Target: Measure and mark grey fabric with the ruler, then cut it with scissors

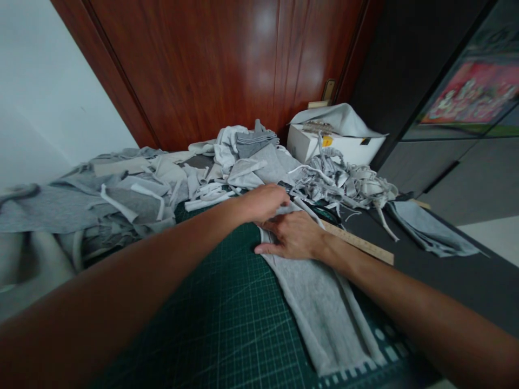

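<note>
A long grey fabric piece lies over a green gridded cutting mat, running from both hands down to the mat's near edge. My right hand rests on its far end, fingers spread and thumb out to the left. Just beyond, my left hand is at the far end of the fabric with fingers curled down; what they hold, if anything, is hidden. Beside my right wrist lies a wooden ruler, partly under the forearm.
Grey fabric scraps are heaped along the left and back. Tangled strips lie before a white box at the back right. Folded grey cloth is on the dark table at the right.
</note>
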The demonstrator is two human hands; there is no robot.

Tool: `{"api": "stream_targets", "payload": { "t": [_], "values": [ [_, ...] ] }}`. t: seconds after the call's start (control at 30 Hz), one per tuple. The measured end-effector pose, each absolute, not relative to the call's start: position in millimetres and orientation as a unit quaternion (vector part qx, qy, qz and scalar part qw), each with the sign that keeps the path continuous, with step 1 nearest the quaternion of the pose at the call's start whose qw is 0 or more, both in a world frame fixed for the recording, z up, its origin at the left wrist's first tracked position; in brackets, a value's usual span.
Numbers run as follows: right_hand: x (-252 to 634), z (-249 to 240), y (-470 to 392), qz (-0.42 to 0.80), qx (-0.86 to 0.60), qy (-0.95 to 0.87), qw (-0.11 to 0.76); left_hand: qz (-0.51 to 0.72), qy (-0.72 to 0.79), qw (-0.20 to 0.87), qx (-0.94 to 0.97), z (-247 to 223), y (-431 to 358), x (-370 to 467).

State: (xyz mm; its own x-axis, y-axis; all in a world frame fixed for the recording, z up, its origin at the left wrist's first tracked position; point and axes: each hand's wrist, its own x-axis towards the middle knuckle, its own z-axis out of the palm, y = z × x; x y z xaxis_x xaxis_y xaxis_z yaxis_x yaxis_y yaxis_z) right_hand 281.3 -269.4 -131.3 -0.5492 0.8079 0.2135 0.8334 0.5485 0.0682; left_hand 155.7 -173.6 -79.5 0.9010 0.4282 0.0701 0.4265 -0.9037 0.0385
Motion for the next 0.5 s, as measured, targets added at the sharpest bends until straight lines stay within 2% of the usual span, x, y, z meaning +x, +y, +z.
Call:
{"api": "stream_targets", "payload": {
  "t": [0.3, 0.5],
  "values": [
    [282.4, -131.0, -271.3, -0.073, -0.479, -0.871, 0.080, -0.024, 0.200, -0.004, 0.980, -82.0, -147.4, 177.0],
    [283.0, -131.2, -269.4, -0.056, -0.473, -0.876, 0.078, -0.021, 0.196, -0.004, 0.980, -80.1, -147.4, 175.7]
  ]
}}
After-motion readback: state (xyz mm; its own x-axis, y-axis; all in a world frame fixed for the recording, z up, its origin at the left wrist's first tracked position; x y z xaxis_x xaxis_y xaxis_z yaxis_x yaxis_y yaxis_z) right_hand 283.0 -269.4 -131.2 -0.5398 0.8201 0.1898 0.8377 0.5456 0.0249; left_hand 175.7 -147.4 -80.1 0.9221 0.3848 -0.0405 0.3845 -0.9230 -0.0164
